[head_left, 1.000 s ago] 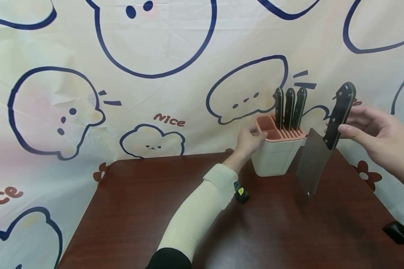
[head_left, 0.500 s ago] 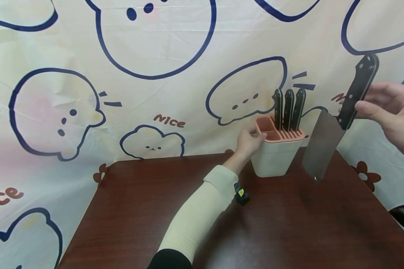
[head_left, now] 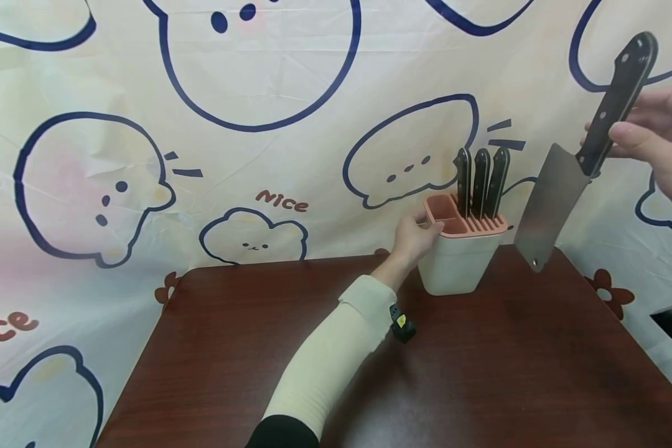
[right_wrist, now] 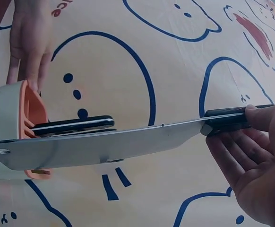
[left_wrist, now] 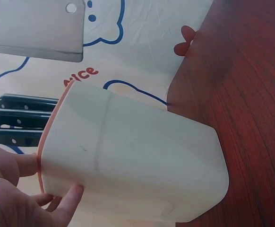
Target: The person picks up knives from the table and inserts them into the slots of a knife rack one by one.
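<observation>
At the table's far right stands a white knife holder (head_left: 459, 264) with an orange slotted top. My left hand (head_left: 414, 239) grips its left rim, the thumb over the edge; the left wrist view has fingers against its white wall. Three black-handled knives (head_left: 481, 183) stand in the slots, their blades hidden inside. Right of the holder and above the table, my right hand (head_left: 661, 143) pinches a cleaver (head_left: 554, 205) by its black handle. The wide blade tilts down to the left, a small hole near its end. In the right wrist view, the blade crosses in front of the holder.
A dark reddish-brown wooden table (head_left: 257, 348) lies beneath. Behind it and to the sides hangs a pale cloth (head_left: 291, 162) printed with blue cartoon outlines. The holder's left compartment (head_left: 445, 205) shows nothing sticking out. A black wrist device (head_left: 403, 326) sits at the left cuff.
My right hand has moved up and to the right with the cleaver, lifting its blade farther above the table. The left hand and the knife holder have stayed in place.
</observation>
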Demonstrator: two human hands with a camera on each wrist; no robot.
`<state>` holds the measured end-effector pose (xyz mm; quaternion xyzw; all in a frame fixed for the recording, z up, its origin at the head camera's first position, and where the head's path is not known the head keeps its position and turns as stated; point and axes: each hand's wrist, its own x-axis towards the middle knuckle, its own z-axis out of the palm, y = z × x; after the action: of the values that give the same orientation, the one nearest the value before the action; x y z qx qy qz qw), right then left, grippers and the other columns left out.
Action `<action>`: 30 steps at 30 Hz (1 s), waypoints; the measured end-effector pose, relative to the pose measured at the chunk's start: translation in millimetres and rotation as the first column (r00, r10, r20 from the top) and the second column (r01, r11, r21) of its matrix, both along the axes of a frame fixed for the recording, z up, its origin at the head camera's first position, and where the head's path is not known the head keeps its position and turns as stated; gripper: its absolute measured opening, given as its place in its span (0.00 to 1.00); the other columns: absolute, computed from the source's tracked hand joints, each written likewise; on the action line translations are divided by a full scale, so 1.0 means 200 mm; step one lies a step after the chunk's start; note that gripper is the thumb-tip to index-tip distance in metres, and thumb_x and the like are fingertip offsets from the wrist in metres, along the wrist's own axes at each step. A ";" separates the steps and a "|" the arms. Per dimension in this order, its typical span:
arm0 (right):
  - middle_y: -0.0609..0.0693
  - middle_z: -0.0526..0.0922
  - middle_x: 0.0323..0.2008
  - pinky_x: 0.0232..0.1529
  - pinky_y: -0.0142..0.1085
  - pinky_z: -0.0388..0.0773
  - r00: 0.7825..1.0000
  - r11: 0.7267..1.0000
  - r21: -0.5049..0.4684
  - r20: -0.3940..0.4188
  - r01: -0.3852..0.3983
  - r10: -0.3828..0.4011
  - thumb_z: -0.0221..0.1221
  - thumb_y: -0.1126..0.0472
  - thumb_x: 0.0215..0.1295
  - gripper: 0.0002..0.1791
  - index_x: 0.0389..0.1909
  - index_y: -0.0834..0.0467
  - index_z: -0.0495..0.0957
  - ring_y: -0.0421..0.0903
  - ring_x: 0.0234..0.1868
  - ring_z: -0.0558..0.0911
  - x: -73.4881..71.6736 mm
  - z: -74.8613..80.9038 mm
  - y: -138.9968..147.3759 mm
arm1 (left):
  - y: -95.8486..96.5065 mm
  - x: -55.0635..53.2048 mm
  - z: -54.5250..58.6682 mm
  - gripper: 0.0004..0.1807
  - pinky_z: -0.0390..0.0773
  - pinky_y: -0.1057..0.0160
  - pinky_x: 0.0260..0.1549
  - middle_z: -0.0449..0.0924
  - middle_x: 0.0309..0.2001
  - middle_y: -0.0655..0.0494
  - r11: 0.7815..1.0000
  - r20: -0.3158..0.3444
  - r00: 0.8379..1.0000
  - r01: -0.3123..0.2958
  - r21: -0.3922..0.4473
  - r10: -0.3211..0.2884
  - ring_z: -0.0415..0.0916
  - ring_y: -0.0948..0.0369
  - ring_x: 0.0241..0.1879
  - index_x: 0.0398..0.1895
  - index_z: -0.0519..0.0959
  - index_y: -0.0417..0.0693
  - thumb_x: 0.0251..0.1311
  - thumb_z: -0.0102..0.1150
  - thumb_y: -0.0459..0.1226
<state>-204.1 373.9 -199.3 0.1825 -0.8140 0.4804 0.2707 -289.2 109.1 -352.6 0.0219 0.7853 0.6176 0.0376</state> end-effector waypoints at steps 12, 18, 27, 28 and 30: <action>0.38 0.84 0.52 0.68 0.32 0.66 0.998 0.998 0.009 -0.018 0.062 -0.061 0.53 0.68 0.76 0.24 0.71 0.58 0.69 0.29 0.53 0.81 -0.04 0.05 0.01 | 0.01 0.00 0.00 0.23 0.80 0.54 0.57 0.80 0.60 0.49 1.000 0.004 1.000 -0.001 0.001 0.001 0.80 0.53 0.59 0.66 0.77 0.45 0.70 0.63 0.40; 0.40 0.82 0.58 0.74 0.39 0.57 0.995 0.995 -0.009 0.003 0.101 -0.101 0.52 0.65 0.77 0.24 0.71 0.55 0.68 0.32 0.59 0.79 -0.07 0.06 -0.01 | 0.00 0.01 -0.01 0.25 0.79 0.55 0.58 0.80 0.61 0.52 1.000 0.003 1.000 -0.005 -0.015 0.005 0.79 0.54 0.60 0.67 0.76 0.47 0.70 0.64 0.41; 0.42 0.77 0.66 0.76 0.39 0.52 0.973 0.978 -0.022 0.117 0.205 -0.201 0.50 0.59 0.79 0.25 0.74 0.48 0.65 0.32 0.62 0.78 -0.12 0.09 -0.08 | 0.00 0.00 -0.02 0.25 0.79 0.55 0.58 0.81 0.61 0.54 1.000 -0.005 1.000 -0.001 -0.010 0.001 0.79 0.55 0.59 0.67 0.76 0.48 0.69 0.64 0.42; 0.42 0.77 0.67 0.76 0.39 0.51 0.969 0.976 -0.021 0.128 0.216 -0.212 0.50 0.59 0.79 0.25 0.74 0.48 0.65 0.33 0.63 0.77 -0.12 0.09 -0.08 | 0.00 0.00 -0.02 0.25 0.79 0.55 0.58 0.81 0.60 0.54 1.000 -0.006 1.000 0.000 -0.009 0.000 0.80 0.55 0.59 0.67 0.76 0.48 0.69 0.64 0.42; 0.42 0.76 0.68 0.77 0.40 0.48 0.964 0.973 -0.019 0.140 0.230 -0.225 0.49 0.59 0.80 0.25 0.75 0.47 0.65 0.34 0.64 0.77 -0.14 0.09 -0.09 | 0.00 0.00 -0.02 0.24 0.79 0.55 0.57 0.81 0.60 0.54 1.000 -0.006 1.000 0.002 -0.004 -0.002 0.80 0.55 0.58 0.67 0.77 0.48 0.69 0.64 0.41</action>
<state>-231.1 355.0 -180.4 0.0498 -0.8376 0.4718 0.2707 -289.2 108.7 -356.2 0.0243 0.7867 0.6159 0.0359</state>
